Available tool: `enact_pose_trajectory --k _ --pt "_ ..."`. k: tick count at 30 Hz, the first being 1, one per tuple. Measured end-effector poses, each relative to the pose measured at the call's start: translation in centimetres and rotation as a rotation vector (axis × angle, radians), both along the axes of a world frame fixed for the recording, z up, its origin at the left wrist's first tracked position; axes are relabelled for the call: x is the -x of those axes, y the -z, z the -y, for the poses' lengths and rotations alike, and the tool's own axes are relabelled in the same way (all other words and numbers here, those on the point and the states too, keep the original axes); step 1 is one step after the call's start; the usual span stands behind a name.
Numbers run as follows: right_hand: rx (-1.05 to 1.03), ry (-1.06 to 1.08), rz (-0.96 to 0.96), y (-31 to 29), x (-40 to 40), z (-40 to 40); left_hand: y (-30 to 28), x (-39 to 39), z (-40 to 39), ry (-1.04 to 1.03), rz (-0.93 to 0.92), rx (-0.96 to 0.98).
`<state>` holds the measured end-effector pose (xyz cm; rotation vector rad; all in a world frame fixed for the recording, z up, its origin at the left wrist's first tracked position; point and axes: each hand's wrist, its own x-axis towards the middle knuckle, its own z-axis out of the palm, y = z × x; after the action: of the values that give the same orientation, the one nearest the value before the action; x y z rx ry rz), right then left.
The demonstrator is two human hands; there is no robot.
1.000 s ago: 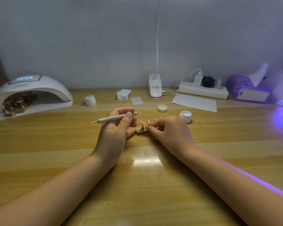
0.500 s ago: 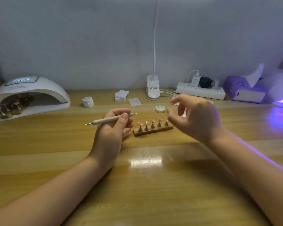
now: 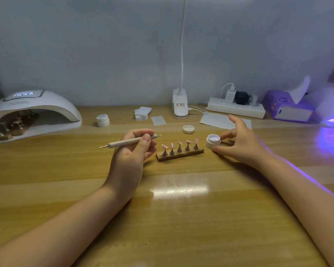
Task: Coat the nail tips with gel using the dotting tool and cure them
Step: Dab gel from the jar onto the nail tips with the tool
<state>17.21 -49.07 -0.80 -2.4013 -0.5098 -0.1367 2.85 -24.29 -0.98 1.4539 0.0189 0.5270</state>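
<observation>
Both forearms are bare to the frame edge; no sleeves visible. Left hand (image 3: pixel 132 149) and right hand (image 3: pixel 239 143) bare, fingernails short and unpainted.

No text is legible. The lamp (image 3: pixel 29 110) shows a lit display, the clip base (image 3: pixel 179 105) a red-and-white label, the closed jar (image 3: pixel 102 120) lid print; all blurred.

Location type: a desk-based nail-art workstation, likely domestic. Indicators — a wooden tabletop (image 3: pixel 181 218) against a plain wall, a domed curing lamp (image 3: pixel 35 110) (display lit), a power strip (image 3: pixel 235 109) carrying chargers, small gel pots (image 3: pixel 103 120), and a tissue box (image 3: pixel 285 107).
</observation>
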Motion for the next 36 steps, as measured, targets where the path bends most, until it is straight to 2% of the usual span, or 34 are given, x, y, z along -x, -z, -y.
enact_pose_trajectory --k 3,8,13,16,22,28,36 --pt "-0.037 -0.002 0.057 0.2 0.0 -0.1 0.0 0.2 0.1 -0.022 0.012 -0.056" --pt "-0.083 -0.008 0.018 0.5 0.2 -0.5 -0.1 0.6 0.4 -0.033 0.033 -0.154" --pt "-0.155 0.047 0.174 -0.5 1.2 -1.2 -0.6 1.1 0.7 -0.037 0.081 -0.231" --pt "-0.201 -0.059 0.232 -1.9 2.5 -2.4 -1.2 1.3 1.0 -0.051 0.136 -0.270" --pt "-0.133 -0.311 0.279 -3.5 6.3 -5.8 -2.9 1.7 1.2 -0.101 0.218 -0.399" --pt "-0.147 -0.379 0.257 -4.4 8.1 -6.7 -3.5 2.0 1.3 -0.167 0.201 -0.522" --pt "-0.152 -0.424 0.270 -4.6 9.0 -7.2 -3.3 2.2 1.8 -0.197 0.192 -0.577"
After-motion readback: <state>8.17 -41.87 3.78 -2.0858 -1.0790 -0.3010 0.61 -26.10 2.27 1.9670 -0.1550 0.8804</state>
